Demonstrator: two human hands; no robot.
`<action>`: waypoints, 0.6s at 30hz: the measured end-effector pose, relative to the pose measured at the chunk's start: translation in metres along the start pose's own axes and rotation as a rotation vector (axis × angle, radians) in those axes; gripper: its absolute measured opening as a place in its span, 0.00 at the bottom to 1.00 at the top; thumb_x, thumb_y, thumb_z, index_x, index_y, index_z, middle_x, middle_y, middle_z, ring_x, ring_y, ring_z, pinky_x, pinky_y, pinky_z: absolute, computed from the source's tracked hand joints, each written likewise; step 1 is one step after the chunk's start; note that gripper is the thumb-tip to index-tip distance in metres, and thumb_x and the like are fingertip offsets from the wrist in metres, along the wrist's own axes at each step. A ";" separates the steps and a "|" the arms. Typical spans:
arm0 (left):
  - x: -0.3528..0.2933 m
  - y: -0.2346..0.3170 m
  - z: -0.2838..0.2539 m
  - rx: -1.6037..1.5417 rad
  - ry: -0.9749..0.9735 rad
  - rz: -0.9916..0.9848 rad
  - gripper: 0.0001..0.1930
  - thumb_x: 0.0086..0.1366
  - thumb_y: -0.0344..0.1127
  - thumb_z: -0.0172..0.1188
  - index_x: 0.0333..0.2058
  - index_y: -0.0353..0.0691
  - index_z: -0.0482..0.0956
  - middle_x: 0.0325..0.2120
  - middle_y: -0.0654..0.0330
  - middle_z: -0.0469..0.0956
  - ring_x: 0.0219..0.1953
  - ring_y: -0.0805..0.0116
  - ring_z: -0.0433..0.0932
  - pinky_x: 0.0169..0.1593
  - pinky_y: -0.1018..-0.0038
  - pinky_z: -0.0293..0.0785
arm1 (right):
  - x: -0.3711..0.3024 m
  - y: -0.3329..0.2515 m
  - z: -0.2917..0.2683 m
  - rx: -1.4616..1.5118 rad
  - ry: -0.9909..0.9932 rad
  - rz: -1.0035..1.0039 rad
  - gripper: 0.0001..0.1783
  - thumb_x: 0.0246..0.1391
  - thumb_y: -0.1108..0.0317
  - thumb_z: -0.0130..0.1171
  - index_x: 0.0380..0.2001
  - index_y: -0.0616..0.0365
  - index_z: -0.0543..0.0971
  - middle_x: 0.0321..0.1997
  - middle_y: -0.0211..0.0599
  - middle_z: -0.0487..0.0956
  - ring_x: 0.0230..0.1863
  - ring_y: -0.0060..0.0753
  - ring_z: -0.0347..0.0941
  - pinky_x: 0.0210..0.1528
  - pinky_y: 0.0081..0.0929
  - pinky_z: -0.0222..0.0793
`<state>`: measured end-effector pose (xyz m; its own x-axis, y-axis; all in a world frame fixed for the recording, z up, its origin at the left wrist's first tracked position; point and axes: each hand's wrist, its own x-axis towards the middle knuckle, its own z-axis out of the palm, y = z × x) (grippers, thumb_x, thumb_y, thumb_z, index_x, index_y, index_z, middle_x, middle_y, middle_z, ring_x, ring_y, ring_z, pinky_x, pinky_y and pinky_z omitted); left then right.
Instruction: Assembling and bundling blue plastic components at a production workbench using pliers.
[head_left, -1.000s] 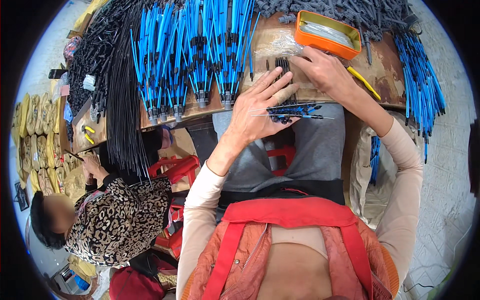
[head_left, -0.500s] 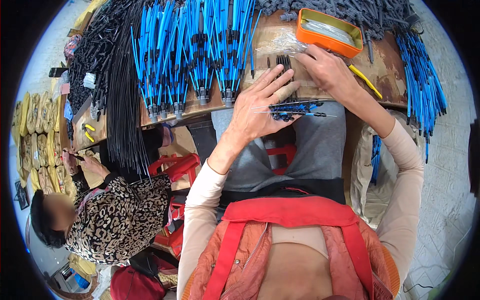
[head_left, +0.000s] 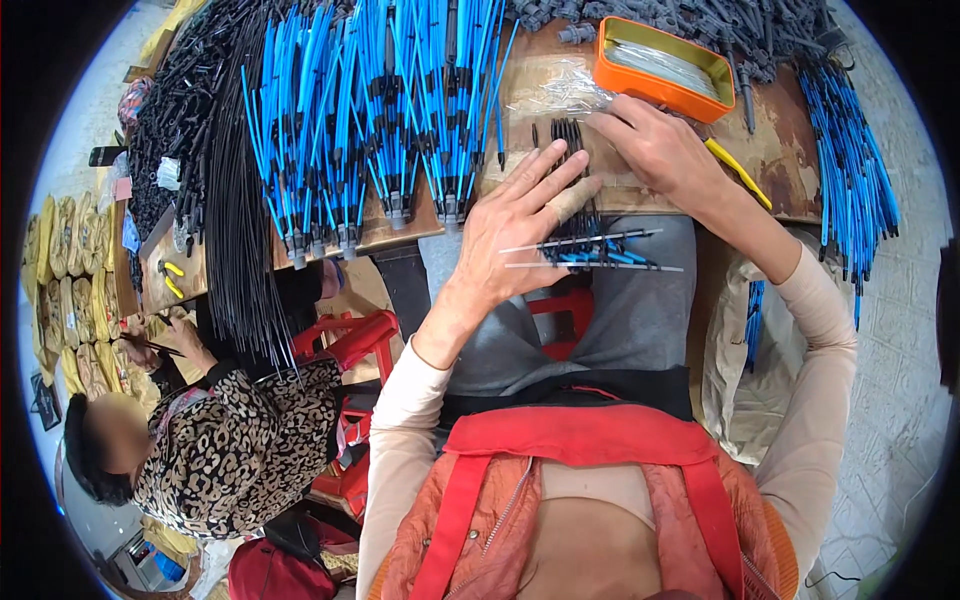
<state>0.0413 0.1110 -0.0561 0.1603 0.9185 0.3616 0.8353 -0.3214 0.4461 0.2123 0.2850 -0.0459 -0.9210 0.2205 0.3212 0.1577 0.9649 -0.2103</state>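
– Wooden bench [head_left: 785,185]: much left?
– Apparently: loose pale sticks [head_left: 565,85], ten o'clock from curled right hand [head_left: 660,150], grip unclear; flat left hand [head_left: 515,235] covers black rods [head_left: 568,132], one o'clock; two longer sticks [head_left: 600,266], four o'clock

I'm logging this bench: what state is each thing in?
Left hand, fingers extended over short dark rods.
Right hand, fingers bent; grip unclear.
Orange tin, open, holding thin pale strips.
Small yellow pliers, handles apart.
Yellow handle, lying on the table.
Long black rods, hanging over table edge.
Blue bundle at right, hanging over edge.
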 end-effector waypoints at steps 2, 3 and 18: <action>-0.002 -0.003 0.002 0.019 -0.051 0.022 0.47 0.32 0.36 0.70 0.60 0.47 0.72 0.64 0.58 0.66 0.68 0.54 0.61 0.70 0.60 0.59 | 0.003 -0.001 -0.002 0.009 0.007 0.008 0.26 0.46 0.77 0.56 0.53 0.58 0.74 0.43 0.42 0.73 0.44 0.50 0.75 0.43 0.39 0.74; -0.002 -0.001 -0.002 -0.045 -0.048 -0.006 0.45 0.34 0.34 0.68 0.60 0.46 0.72 0.64 0.58 0.66 0.68 0.53 0.61 0.70 0.60 0.59 | 0.006 -0.002 -0.003 0.024 0.018 0.009 0.27 0.46 0.77 0.56 0.54 0.57 0.74 0.43 0.42 0.73 0.43 0.49 0.75 0.43 0.39 0.74; 0.011 -0.002 0.003 0.039 -0.075 -0.070 0.34 0.52 0.23 0.52 0.62 0.47 0.72 0.60 0.58 0.71 0.64 0.54 0.67 0.66 0.59 0.65 | 0.007 0.006 -0.011 0.111 -0.005 0.024 0.23 0.49 0.79 0.56 0.52 0.56 0.78 0.38 0.40 0.72 0.38 0.44 0.74 0.40 0.36 0.71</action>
<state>0.0434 0.1229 -0.0555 0.1388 0.9534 0.2681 0.8654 -0.2483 0.4351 0.2109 0.2941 -0.0346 -0.9195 0.2418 0.3101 0.1390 0.9375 -0.3189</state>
